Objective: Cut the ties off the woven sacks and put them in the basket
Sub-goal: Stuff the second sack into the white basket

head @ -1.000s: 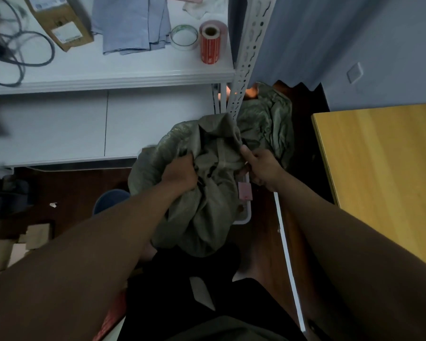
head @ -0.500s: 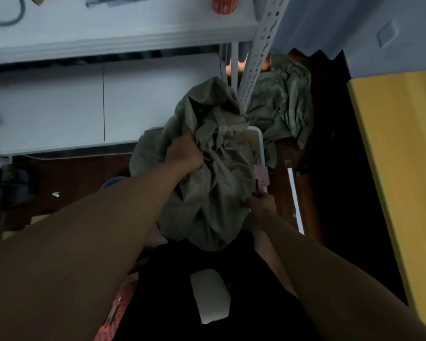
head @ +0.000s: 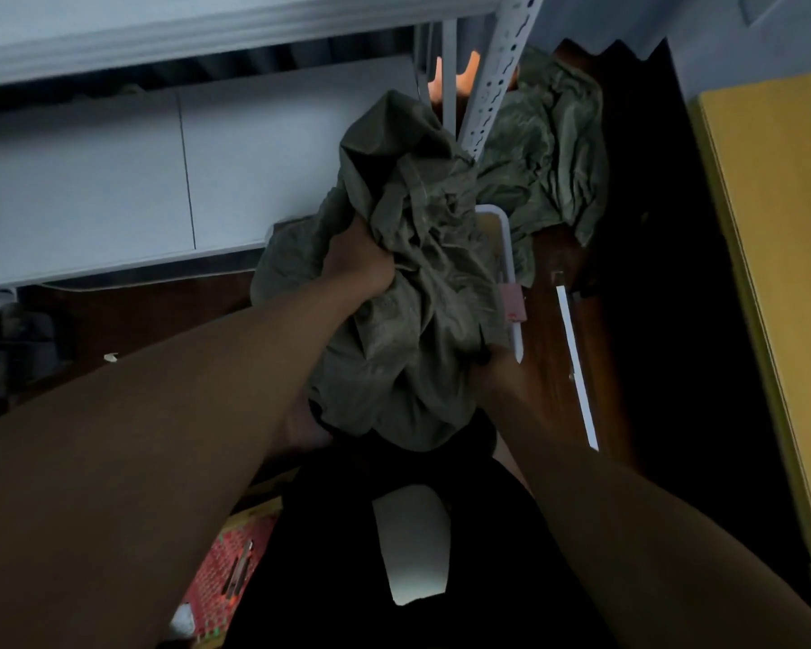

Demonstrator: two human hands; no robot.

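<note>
Left hand (head: 357,262) has a fistful of the sack (head: 417,292) bunched up near its middle, holding it up in front of the body. Right hand (head: 497,374) is down at the sack's lower right edge, fingers tucked into the cloth, so it's gripping too as far as I can tell. The sack hangs roughly top to bottom, running from up by the shelf post (head: 497,72) down toward the lap. The basket (head: 509,255) sits right behind and under it, white rim peeking out on the right, so the drop looks like basically straight down and forward. Right hand is the one nearer the rim. Another sack (head: 553,147) lies crumpled on the floor just past the basket. Can't spot any tie.
</note>
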